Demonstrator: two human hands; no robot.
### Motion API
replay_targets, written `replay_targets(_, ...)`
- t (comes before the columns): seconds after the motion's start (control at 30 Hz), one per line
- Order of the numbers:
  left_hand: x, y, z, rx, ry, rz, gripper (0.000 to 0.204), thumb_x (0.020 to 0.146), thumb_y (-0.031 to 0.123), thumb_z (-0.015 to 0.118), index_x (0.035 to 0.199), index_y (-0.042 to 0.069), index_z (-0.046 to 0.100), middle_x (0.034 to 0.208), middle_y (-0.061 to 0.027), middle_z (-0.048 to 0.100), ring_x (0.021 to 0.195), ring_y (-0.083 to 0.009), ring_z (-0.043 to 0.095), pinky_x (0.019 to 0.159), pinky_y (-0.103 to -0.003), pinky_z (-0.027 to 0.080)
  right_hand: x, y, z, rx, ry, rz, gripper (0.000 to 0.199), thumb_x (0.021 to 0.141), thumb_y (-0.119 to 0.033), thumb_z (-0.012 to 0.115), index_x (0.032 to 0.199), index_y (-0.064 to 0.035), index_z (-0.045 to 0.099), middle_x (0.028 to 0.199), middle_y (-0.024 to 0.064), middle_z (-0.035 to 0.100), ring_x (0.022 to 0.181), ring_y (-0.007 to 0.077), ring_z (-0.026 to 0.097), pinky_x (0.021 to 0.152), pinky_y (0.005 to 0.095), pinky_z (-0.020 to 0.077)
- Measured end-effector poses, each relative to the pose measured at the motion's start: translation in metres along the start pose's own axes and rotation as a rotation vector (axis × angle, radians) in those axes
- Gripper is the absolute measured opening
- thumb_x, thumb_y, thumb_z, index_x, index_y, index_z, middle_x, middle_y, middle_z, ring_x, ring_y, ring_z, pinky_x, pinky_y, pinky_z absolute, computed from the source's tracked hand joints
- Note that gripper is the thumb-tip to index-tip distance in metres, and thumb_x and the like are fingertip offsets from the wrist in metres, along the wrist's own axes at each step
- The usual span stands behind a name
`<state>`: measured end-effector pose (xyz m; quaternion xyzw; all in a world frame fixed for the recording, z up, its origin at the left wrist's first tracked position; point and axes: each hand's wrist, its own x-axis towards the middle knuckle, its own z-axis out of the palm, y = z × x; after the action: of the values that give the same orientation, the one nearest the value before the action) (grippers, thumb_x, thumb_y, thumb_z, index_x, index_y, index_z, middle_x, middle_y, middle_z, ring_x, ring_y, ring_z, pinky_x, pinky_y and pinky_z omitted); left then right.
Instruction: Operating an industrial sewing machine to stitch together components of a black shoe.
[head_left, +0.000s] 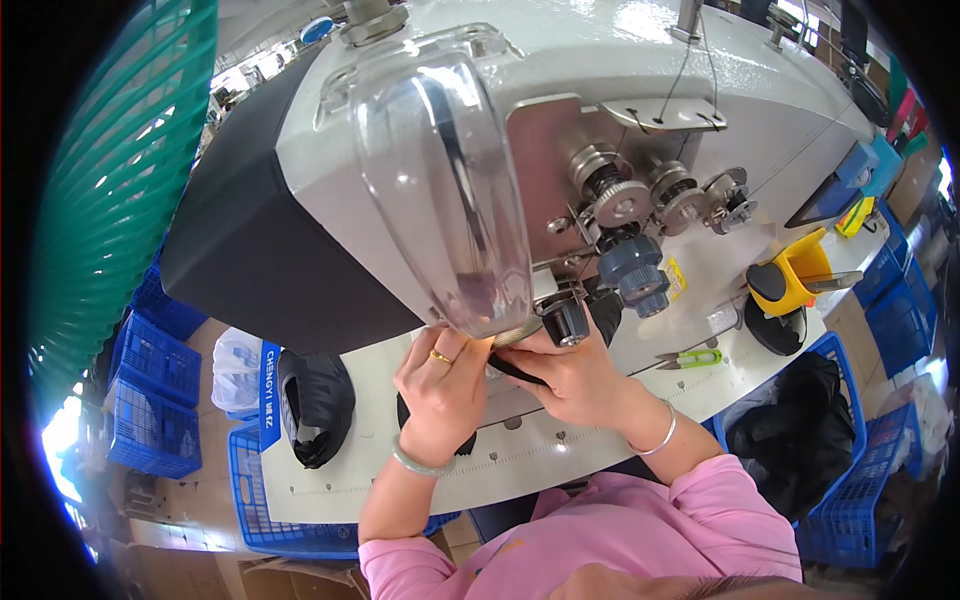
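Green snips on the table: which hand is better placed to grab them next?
Right, likely. The right hand is nearer the green snips, which lie off to its right; the left hand is on its far side. Catch: the right holds a black piece and would need freeing first.
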<state>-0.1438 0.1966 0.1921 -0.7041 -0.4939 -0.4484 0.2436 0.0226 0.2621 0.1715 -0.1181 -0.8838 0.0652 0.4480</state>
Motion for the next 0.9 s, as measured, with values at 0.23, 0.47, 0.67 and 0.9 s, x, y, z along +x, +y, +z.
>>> replay_targets(0.23,0.006,-0.005,-0.022,0.079,-0.284,0.12,0.033,0.06,0.0,0.065,0.091,0.009,0.07,0.09,-0.001,0.06,0.083,-0.0222,0.06,0.068,-0.033,0.051,-0.01,-0.014,-0.009,-0.059,-0.129,0.136,0.043,0.064,-0.005,0.07,0.106,-0.0106,0.069,0.116,0.0041,0.06,0.102,0.0292,0.055,0.085,0.0481,0.0388)
replay_targets(0.47,0.01,-0.002,-0.023,0.071,-0.274,0.143,0.029,0.06,0.002,0.065,0.088,0.01,0.069,0.086,-0.0012,0.058,0.082,-0.021,0.06,0.07,-0.033,0.052,-0.012,-0.013,-0.012,-0.095,-0.055,0.109,0.045,0.062,0.001,0.069,0.106,-0.0094,0.066,0.114,0.0062,0.061,0.097,0.0278,0.058,0.083,0.0427,0.041)
replay_targets(0.67,0.012,-0.004,-0.025,0.084,-0.308,0.148,0.029,0.061,0.001,0.064,0.088,0.009,0.068,0.087,-0.0026,0.058,0.08,-0.0221,0.061,0.068,-0.033,0.053,-0.008,-0.014,-0.012,-0.135,-0.022,0.067,0.036,0.06,-0.001,0.07,0.095,-0.0088,0.066,0.081,0.0027,0.063,0.079,0.0275,0.058,0.081,0.0417,0.0415)
replay_targets(0.9,0.013,-0.006,-0.026,0.082,-0.319,0.14,0.031,0.062,-0.001,0.063,0.091,0.009,0.067,0.094,-0.0049,0.059,0.08,-0.0237,0.062,0.068,-0.034,0.054,-0.004,-0.015,-0.013,-0.13,-0.022,0.084,0.036,0.06,-0.003,0.071,0.094,-0.0092,0.065,0.075,0.0028,0.061,0.072,0.027,0.057,0.081,0.0427,0.0417)
